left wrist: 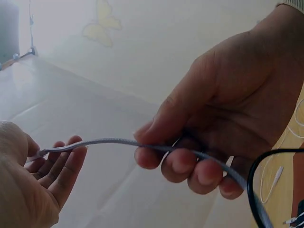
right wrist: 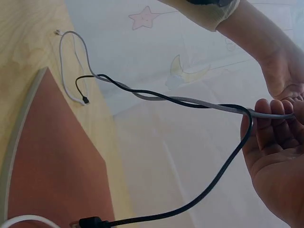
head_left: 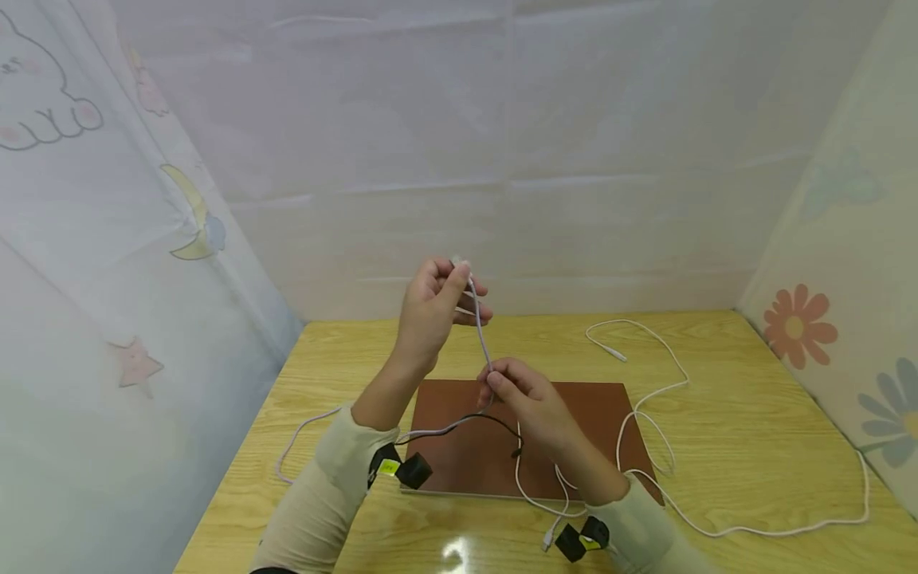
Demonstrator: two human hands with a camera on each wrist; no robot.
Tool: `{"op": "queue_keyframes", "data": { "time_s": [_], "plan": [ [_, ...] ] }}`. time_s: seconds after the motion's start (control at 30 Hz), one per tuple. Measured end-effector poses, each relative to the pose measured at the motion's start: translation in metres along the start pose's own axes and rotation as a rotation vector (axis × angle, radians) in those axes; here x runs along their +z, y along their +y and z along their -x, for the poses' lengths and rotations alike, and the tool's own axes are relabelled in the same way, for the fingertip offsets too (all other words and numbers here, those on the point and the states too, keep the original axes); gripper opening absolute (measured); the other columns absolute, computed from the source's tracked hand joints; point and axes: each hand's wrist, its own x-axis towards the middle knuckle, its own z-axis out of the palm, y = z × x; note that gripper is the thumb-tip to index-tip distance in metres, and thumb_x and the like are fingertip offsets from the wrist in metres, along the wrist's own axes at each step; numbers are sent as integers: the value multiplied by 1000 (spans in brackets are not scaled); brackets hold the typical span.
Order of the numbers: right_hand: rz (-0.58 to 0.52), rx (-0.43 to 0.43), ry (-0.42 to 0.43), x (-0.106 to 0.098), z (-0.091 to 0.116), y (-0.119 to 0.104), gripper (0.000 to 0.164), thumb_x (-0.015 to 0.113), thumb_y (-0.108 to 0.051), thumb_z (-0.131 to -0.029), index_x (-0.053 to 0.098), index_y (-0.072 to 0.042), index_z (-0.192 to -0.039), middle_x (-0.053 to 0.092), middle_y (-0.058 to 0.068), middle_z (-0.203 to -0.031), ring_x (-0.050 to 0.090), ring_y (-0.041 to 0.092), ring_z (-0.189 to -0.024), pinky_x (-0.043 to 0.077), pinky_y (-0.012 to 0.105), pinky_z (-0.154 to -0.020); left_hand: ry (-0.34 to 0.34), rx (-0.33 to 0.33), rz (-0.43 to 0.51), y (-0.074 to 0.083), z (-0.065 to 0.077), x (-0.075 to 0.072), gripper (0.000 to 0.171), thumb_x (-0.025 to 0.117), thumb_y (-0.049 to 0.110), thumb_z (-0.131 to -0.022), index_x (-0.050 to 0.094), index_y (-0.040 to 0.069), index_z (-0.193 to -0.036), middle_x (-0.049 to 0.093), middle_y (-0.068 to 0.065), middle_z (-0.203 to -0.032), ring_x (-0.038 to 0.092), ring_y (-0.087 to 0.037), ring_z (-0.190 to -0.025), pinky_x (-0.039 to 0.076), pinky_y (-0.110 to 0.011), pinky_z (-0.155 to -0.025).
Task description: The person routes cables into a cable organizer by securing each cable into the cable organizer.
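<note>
Up over the back of the table, my left hand [head_left: 430, 307] pinches a light purple-grey cable [head_left: 480, 323] close to its end between thumb and index finger. The other fingers are loosely spread. Lower and to the right, my right hand [head_left: 531, 402] holds the same cable between thumb and fingertips, with a short length stretched between the hands. A black cable [right wrist: 209, 187] twines around the grey one below the right hand. One black plug [right wrist: 92, 222] dangles over the board; another black plug [right wrist: 85, 99] shows farther off, near the table.
Beneath the hands a brown board [head_left: 459, 470] lies on the wood-grain table [head_left: 344, 351]. A long white cable [head_left: 717, 532] loops over the right side, with one plug [head_left: 615, 353] behind the board and another plug [head_left: 548, 542] in front. Patterned cloth walls surround the table.
</note>
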Motion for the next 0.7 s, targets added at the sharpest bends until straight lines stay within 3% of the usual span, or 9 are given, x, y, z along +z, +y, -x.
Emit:
{"op": "queue_keyframes", "data": {
  "time_s": [0.23, 0.47, 0.7],
  "plan": [
    [5, 42, 14, -1, 8, 11, 26, 45, -16, -110, 59, 6, -106, 60, 5, -82, 64, 17, -76, 57, 33, -76, -21, -224, -4, -26, -8, -6, 20, 53, 26, -107, 48, 8, -101, 67, -12, -89, 67, -20, -59, 60, -35, -57],
    [200, 179, 3, -8, 18, 22, 24, 48, -21, -109, 64, -4, -105, 63, 8, -83, 63, 17, -75, 55, 34, -73, -128, -361, -83, -57, -10, -9, 24, 52, 28, -108, 50, 4, -107, 67, -12, -91, 67, -22, -62, 60, -36, -58],
    [274, 291, 27, -6, 27, 30, 27, 48, -31, -109, 65, -11, -107, 61, 4, -73, 57, 20, -62, 45, 28, -54, -206, -467, -142, -86, -7, -9, 25, 49, 27, -109, 51, 2, -109, 68, -16, -94, 70, -23, -65, 62, -38, -62]
  ]
}}
